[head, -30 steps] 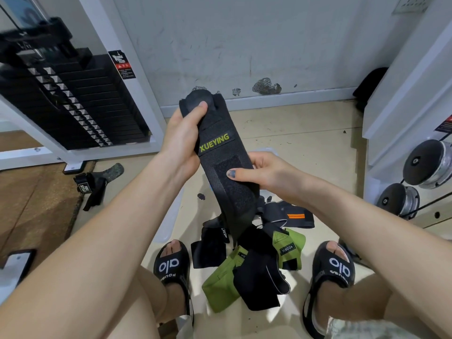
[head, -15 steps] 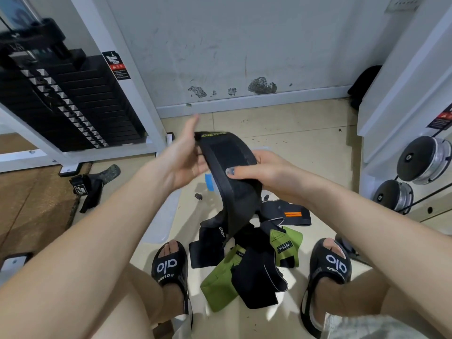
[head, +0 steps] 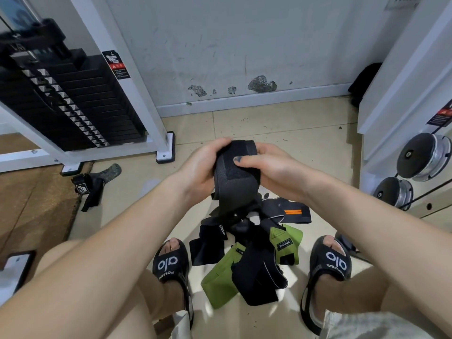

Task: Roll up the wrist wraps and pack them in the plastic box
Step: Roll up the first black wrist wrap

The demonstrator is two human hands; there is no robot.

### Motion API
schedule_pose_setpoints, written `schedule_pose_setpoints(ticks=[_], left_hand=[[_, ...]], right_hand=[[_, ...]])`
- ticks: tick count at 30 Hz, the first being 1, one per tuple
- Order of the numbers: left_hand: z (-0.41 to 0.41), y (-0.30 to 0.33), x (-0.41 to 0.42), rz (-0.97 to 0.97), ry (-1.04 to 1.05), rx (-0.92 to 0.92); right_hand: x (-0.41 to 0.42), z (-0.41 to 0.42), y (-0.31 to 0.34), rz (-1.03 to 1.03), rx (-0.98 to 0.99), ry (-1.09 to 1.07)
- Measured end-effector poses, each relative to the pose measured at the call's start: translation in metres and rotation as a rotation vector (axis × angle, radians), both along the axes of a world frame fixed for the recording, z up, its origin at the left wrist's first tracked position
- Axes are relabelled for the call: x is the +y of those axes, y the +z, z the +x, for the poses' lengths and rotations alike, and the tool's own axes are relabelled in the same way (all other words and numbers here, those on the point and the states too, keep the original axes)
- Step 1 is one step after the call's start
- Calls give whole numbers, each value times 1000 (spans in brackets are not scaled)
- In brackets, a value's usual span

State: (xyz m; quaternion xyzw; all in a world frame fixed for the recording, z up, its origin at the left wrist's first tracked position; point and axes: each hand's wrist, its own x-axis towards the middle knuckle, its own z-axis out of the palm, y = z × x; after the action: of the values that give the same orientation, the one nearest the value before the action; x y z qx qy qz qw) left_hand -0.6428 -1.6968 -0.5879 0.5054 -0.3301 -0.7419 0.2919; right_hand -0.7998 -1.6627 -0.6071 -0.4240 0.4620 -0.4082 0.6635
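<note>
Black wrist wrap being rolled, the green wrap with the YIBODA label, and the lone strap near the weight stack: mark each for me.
black wrist wrap (head: 236, 182): head view, on the hook-and-loop face between both hands.
green wrap (head: 289, 241): head view, on its green fabric by the label.
lone strap (head: 91, 187): head view, on its black middle section.

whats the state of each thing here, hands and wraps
black wrap: partly rolled, tail hanging down
left hand: grips the roll
right hand: grips the roll, thumb on top
green wrap: unrolled, on the floor
orange-striped wrap: unrolled, on the floor
</note>
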Motion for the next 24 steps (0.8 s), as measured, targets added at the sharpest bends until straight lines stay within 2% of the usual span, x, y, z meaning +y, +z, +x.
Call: schedule_pose_setpoints(ticks=[3, 7, 11, 17, 21, 24], left_hand=[[-7, -3, 7, 1, -52, -28], [-7, -3, 4, 13, 48, -52], [-6, 0, -4, -27, 160, -13], [-5, 1, 3, 31, 66, -8], [-1, 4, -1, 44, 160, 34], [5, 8, -8, 17, 220, 59]], right_hand=[[1, 4, 0, -36, 25, -36], [5, 7, 1, -23, 50, -27], [5, 8, -6, 87, 115, 28], [5, 12, -8, -73, 334, -26], [4, 2, -3, 4, 321, 65], [3, -9, 6, 12, 420, 117]])
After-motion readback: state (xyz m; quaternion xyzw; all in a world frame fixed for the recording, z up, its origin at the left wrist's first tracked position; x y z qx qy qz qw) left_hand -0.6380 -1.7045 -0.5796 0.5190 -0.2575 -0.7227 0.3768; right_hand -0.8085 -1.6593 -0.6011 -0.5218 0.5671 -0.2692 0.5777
